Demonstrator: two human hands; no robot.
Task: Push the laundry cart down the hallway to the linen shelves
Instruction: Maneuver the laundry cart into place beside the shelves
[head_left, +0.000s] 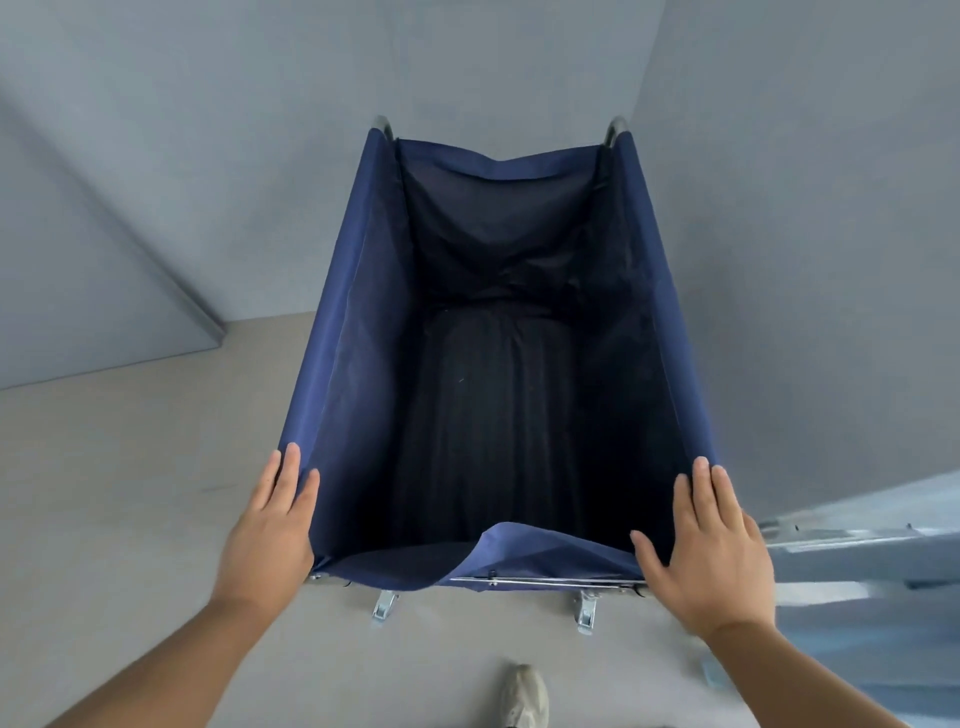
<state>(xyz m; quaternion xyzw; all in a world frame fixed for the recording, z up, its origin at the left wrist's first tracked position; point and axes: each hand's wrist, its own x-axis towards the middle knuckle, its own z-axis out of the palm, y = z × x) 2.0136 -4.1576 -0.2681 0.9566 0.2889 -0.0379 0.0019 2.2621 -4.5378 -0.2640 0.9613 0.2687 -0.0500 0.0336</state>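
Note:
The laundry cart (353, 364) is a deep navy fabric bag on a metal frame, right in front of me, and its dark inside looks empty. My left hand (270, 530) clasps the near left corner of the rim: the fingers lie straight along the outside and the thumb is hidden behind the fabric. My right hand (711, 551) lies flat over the near right corner with fingers spread, the thumb pointing inward over the bag. The near fabric edge sags off the front bar (545, 580).
Grey walls stand close ahead and on the right of the cart, and a slanted grey panel (104, 260) is on the left. A pale metal frame (857, 540) juts in at the right. Beige floor lies to the left. My shoe (524, 696) is behind the casters (384, 605).

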